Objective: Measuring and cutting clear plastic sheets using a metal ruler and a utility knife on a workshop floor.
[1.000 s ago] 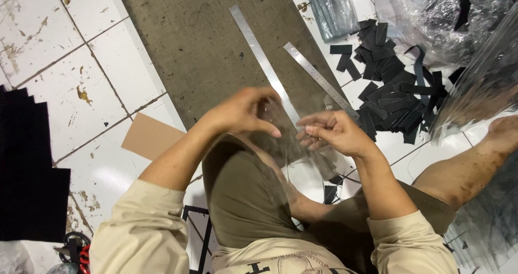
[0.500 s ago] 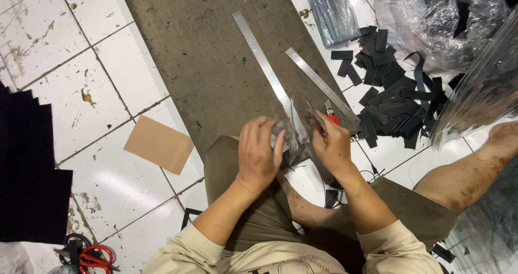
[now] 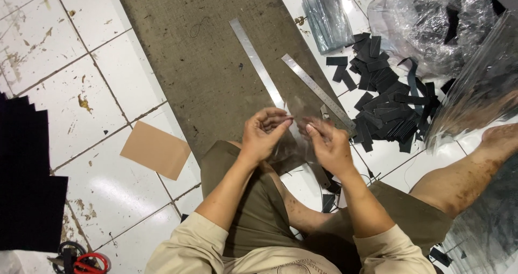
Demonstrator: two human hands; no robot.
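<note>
Fingertips of left hand (image 3: 263, 135) and right hand (image 3: 330, 145) pinch a clear plastic sleeve (image 3: 295, 139) above two steel rulers (image 3: 317, 90)

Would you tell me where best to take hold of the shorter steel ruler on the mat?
Probably at the far end of the shorter steel ruler, coming from above. It lies flat on the mat, and its near end sits under the right hand.
</note>
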